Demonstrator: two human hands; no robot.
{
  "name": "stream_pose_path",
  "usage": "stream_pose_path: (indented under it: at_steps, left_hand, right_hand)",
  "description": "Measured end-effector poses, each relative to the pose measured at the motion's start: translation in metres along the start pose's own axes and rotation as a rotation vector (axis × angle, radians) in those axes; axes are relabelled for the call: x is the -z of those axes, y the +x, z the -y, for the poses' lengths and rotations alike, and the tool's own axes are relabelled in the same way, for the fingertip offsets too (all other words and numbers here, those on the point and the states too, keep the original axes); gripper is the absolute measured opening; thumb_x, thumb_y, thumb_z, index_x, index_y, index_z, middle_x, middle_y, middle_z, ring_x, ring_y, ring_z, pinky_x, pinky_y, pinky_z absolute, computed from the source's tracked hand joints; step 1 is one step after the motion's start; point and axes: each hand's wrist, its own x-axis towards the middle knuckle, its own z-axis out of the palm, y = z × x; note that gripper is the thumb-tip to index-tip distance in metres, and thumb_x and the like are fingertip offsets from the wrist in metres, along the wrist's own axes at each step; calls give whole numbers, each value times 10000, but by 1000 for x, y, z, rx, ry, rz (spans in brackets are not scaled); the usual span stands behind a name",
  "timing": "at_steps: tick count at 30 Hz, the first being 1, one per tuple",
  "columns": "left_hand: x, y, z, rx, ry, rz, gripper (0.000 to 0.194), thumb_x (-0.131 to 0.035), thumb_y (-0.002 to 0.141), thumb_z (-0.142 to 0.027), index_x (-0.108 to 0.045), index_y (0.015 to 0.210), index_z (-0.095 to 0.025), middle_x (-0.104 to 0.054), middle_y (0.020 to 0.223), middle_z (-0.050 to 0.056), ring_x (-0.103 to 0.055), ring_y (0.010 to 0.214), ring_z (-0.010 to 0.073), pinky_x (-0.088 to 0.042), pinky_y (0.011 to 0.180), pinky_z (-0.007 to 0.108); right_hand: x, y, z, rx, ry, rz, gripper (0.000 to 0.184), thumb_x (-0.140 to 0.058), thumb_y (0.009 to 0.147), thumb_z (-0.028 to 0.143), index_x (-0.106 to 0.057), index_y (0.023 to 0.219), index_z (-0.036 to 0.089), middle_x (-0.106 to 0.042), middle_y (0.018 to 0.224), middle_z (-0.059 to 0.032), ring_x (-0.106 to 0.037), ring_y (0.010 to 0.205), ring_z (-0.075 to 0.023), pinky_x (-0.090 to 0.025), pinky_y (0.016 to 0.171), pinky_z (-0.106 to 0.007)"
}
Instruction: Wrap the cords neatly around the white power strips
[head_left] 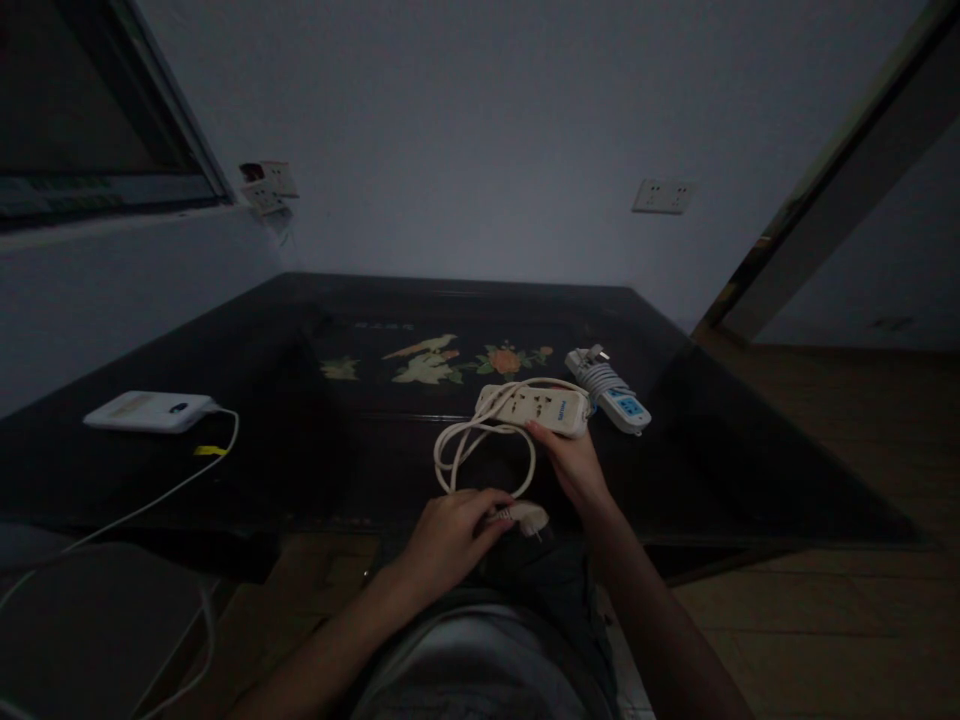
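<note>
My left hand (454, 535) pinches the plug (531, 517) of a white power cord, close to the table's front edge. The plug's metal pins point down to the right. Loose loops of the cord (442, 460) run from the plug up over a white power strip (532, 405). Around the right end of that strip my right hand (571, 458) is closed, its thumb on the near side and its other fingers hidden. Just beyond lies a second power strip (628, 410) with blue sockets, its grey cord wound around it and its plug on top.
A dark table (360, 460) with a painted bird and flowers fills the middle. At its left lies a white device (150, 411) with a thin cable trailing off the front edge. Wall sockets (664, 196) are behind, and a loose socket (262, 195) hangs at the left.
</note>
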Motion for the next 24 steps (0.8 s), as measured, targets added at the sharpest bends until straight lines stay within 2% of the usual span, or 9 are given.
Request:
stream_pose_path:
  at_steps: [4,7,12,16,20,22,24]
  left_hand:
    - [-8,4,4,-25,130,-85,282,-482,917,-348,-632,1121,-222,-693,975,50,-642,867,183,-482,761,284]
    - [-11,10,3,-12,142,-135,276,-477,921,-346,-619,1123,-221,-694,936,42,-646,848,184,-485,750,283]
    - [-15,22,2,12,152,-131,232,-497,913,-302,-613,1092,-212,-698,895,36,-648,798,180,-470,706,273]
    - [-19,30,4,33,176,-142,180,-539,890,-301,-618,1012,-196,-683,809,27,-636,739,177,-453,652,266]
    - [-25,39,4,-30,291,-182,120,-574,868,-288,-601,823,-180,-655,836,44,-606,823,196,-457,706,296]
    - [-27,42,4,-77,360,-201,110,-595,852,-282,-596,825,-176,-638,885,58,-579,889,216,-459,755,326]
    - [-24,43,2,-137,403,-201,149,-629,828,-294,-603,911,-173,-622,977,73,-555,951,237,-458,806,363]
  right_hand:
    - [0,1,3,-140,123,91,518,-768,651,327,-583,1128,243,-702,1076,-52,-652,1042,-260,-500,953,-468]
    - [1,1,6,-179,179,129,518,-766,658,290,-581,1139,241,-702,1082,-52,-646,1059,-267,-490,963,-483]
    - [7,1,8,-244,172,203,485,-768,643,264,-603,1096,212,-708,1069,-72,-645,1056,-283,-477,968,-507]
    - [15,3,3,-246,102,108,475,-781,622,266,-589,1056,237,-701,1070,-44,-646,1044,-258,-504,937,-486]
    - [20,5,-3,-238,56,14,478,-784,621,287,-553,1038,255,-677,1090,-19,-647,1024,-226,-538,891,-446]
    - [21,5,-3,-240,42,20,475,-780,625,298,-548,1036,251,-665,1104,-21,-646,1017,-216,-548,874,-425]
    - [23,6,-2,-248,24,44,472,-778,625,305,-553,1035,242,-664,1098,-28,-647,1006,-212,-552,863,-409]
